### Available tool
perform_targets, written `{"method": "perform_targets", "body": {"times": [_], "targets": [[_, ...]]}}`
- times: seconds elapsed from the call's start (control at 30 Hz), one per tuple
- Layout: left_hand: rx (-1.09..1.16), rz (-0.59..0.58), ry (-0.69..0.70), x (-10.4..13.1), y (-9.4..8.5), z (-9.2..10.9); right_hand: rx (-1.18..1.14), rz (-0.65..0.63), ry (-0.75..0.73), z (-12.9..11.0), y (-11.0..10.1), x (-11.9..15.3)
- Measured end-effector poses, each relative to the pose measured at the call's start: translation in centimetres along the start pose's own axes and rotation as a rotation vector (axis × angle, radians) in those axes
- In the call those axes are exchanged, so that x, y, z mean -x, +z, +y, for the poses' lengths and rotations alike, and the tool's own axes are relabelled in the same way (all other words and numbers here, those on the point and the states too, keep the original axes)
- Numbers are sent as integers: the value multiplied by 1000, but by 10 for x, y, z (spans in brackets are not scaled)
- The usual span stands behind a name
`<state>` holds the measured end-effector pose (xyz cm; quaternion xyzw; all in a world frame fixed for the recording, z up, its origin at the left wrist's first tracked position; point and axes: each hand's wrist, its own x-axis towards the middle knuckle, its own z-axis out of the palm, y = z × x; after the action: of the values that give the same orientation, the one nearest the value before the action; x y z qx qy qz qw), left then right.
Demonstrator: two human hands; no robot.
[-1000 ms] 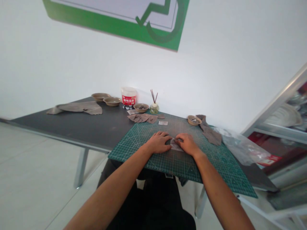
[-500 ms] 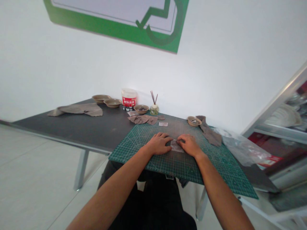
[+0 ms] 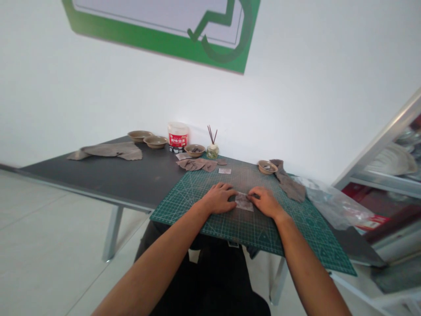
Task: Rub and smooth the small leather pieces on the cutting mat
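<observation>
A small pale grey-brown piece of material [image 3: 244,202] lies flat on the green cutting mat [image 3: 210,219]. My left hand [image 3: 219,198] rests palm down on the mat, its fingertips touching the piece's left edge. My right hand [image 3: 266,202] presses on the piece's right edge with its fingers curled over it. Both hands hold the piece against the mat. Part of the piece is hidden under my fingers.
The dark table [image 3: 108,175] holds several tan bowls [image 3: 155,141], a white tub with a red label [image 3: 178,136], a reed diffuser [image 3: 212,149], brown scraps [image 3: 195,164], a grey-brown sheet [image 3: 110,150], a small patch [image 3: 225,170], another bowl [image 3: 267,166] and a clear plastic bag [image 3: 332,202].
My hands have drawn slightly apart, so more of the small piece shows between them. The view has shifted a little.
</observation>
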<state>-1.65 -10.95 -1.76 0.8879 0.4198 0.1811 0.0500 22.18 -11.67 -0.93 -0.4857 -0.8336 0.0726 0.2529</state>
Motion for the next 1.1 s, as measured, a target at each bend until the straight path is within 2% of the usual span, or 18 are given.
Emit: {"method": "perform_targets", "body": {"times": [0.13, 0.23, 0.37, 0.57, 0.77, 0.97, 1.03, 1.1], "targets": [[14, 10, 17, 0, 0, 1, -113, -117, -90, -8, -1, 7], [18, 9, 23, -1, 0, 1, -42, -54, -44, -11, 4, 1], [2, 16, 36, -1, 1, 0, 68, 47, 47, -3, 4, -2], [6, 24, 43, 0, 2, -1, -87, -103, -101, -10, 4, 5], [16, 18, 34, -1, 2, -1, 64, 48, 62, -4, 3, -2], [25, 22, 34, -1, 2, -2, -129, -146, -96, -4, -3, 11], [28, 21, 34, -1, 2, -2, -91, -111, -80, -8, 2, 5], [30, 18, 35, -1, 2, -2, 0, -25, -16, -9, 6, -3]]}}
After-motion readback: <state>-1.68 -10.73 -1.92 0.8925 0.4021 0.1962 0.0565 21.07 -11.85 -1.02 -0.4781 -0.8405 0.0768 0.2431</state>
